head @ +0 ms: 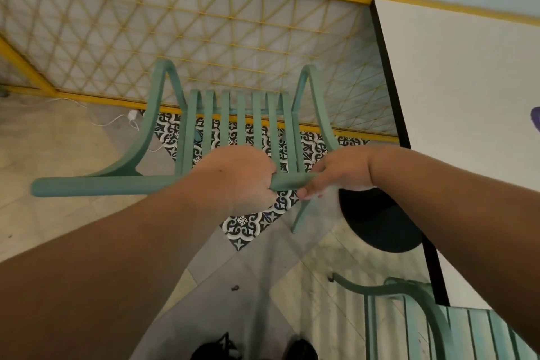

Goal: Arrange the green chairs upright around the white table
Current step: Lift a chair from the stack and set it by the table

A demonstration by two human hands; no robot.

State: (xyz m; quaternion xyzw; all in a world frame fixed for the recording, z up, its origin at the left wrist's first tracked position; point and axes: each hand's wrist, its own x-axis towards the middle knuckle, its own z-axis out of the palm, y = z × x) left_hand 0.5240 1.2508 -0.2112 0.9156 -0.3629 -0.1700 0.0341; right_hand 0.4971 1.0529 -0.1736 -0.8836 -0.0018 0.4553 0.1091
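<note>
A green slatted chair (pixel 242 117) hangs in front of me, tilted, its curved legs or arms pointing away toward the yellow lattice. My left hand (pixel 236 178) is closed around its near green bar. Beside it my right hand (pixel 339 172) grips the same bar's right end. The white table (pixel 467 90) with a black edge fills the right side. A second green chair (pixel 423 321) sits at the bottom right, against the table's near edge.
A yellow lattice fence (pixel 204 35) runs behind the chair. The table's round black base (pixel 380 222) rests on the floor to the right. A white cable and plug (pixel 131 115) lie on the left. Patterned tiles (pixel 254 225) lie below; my shoes (pixel 301 349) show at the bottom.
</note>
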